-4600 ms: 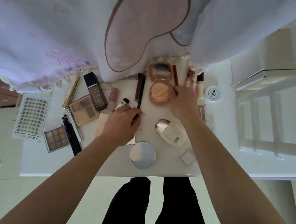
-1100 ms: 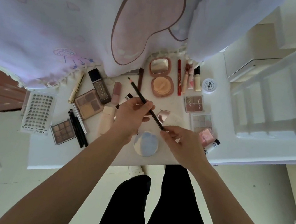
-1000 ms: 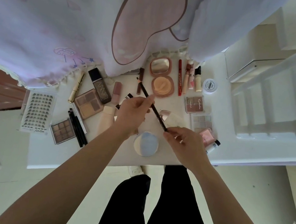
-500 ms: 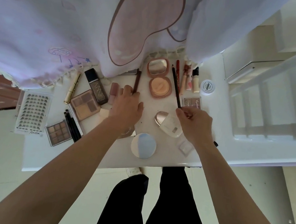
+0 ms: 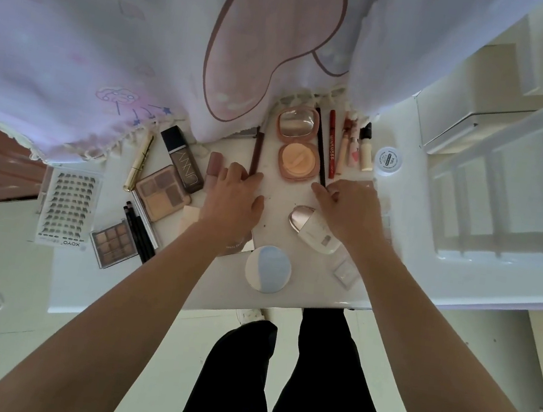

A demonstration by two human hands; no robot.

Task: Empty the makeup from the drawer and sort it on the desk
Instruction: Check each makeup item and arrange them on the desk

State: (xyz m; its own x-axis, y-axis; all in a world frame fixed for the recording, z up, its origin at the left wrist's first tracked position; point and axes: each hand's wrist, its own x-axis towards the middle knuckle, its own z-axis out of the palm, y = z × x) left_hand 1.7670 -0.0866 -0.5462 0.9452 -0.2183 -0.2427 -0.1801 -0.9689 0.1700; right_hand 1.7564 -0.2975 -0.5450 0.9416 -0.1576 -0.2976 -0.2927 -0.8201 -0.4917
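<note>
Two pencils are in hand. The slim dark pencil [image 5: 321, 146] lies lengthwise, pointing at the far edge of the white table [image 5: 281, 202]. It sits just right of the open peach-pink powder compact [image 5: 294, 145] and just left of the red lettered lip liner [image 5: 332, 141]. The right hand [image 5: 348, 212] has its grip closed on the pencil's near end, thumb and forefinger curled about it as far as the view shows. The reddish-brown pencil [image 5: 255, 152] lies parallel on the compact's left. The left hand [image 5: 234, 201] lies flat, its grip apart, with straight fingertips touching that pencil's near end.

The step looks like squaring the pencils into the row along the far edge. To do it well, bring each near end level with the liner's, keep the shafts parallel, and lift the fingers straight up. A sideways drag could roll a round pencil against the compact or the liner.

Right of the liner stand three small pale tubes [image 5: 354, 146], then a white round jar [image 5: 388, 160]. Nearer the front edge, a white bottle with a rose-gold cap [image 5: 315, 232] lies just beside the right hand, and a white-and-blue round case [image 5: 268, 269] lies close to the edge. Toward the left edge lie a dark glass foundation bottle [image 5: 183, 159], a gold mascara tube [image 5: 139, 160], two brown eyeshadow palettes [image 5: 162, 196] and a white card of false lashes [image 5: 68, 206]. A lilac cartoon-print cloth [image 5: 147, 34] hangs over the far edge.
</note>
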